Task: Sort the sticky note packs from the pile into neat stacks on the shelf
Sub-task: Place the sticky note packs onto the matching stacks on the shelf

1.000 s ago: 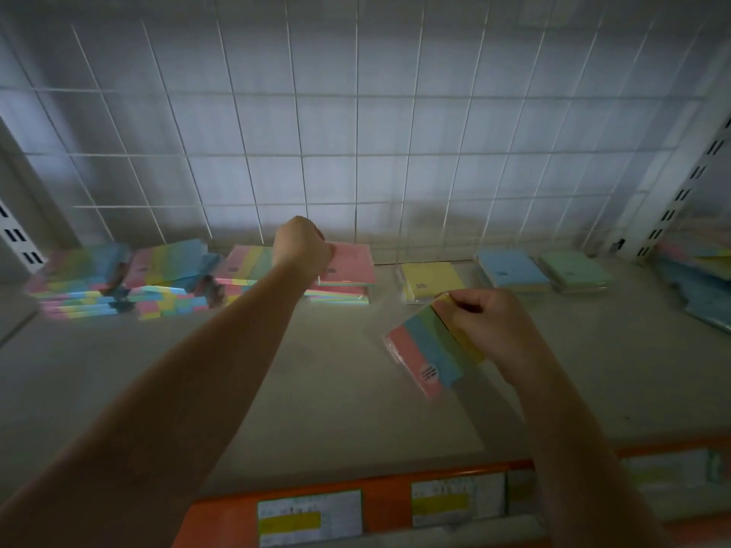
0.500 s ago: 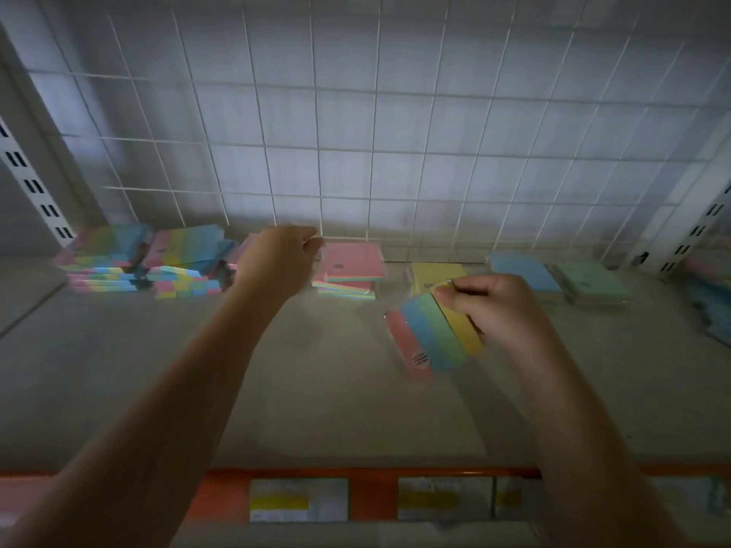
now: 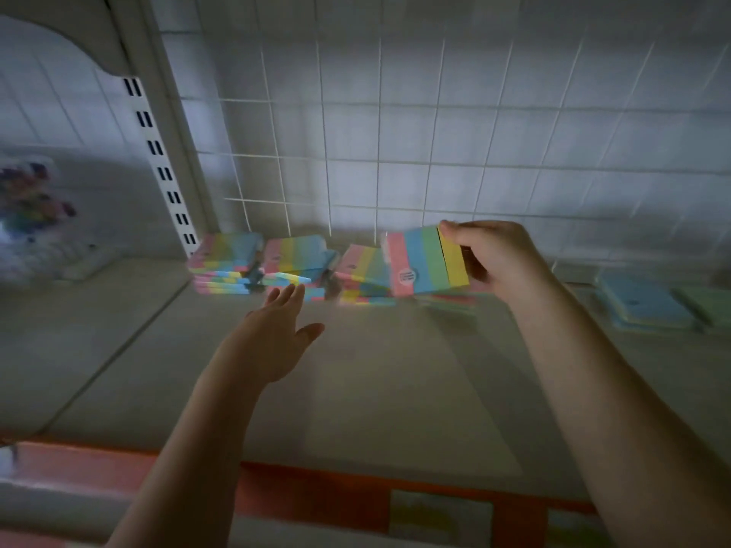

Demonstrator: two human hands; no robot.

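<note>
Currently, the head view shows the right hand [image 3: 494, 257] pinching a striped sticky note pack [image 3: 425, 263] by its yellow edge, raised above the shelf [image 3: 375, 389] in front of the rightmost striped stack [image 3: 362, 276]. The left hand [image 3: 277, 342] is spread flat and holds nothing, its fingertips [image 3: 290, 290] near the middle striped stack [image 3: 294, 267]. A third striped stack [image 3: 225, 265] stands at the upright [image 3: 158, 152]. Single-colour packs [image 3: 641, 302] lie well apart to the right.

Risks, as a judgement:
- The edge pinch is narrow; the pack may pivot or slip on release.
- The striped stacks look uneven; a careless placement or a nudge from the left hand may topple them.
- Motion blur limits edge detail.
</note>
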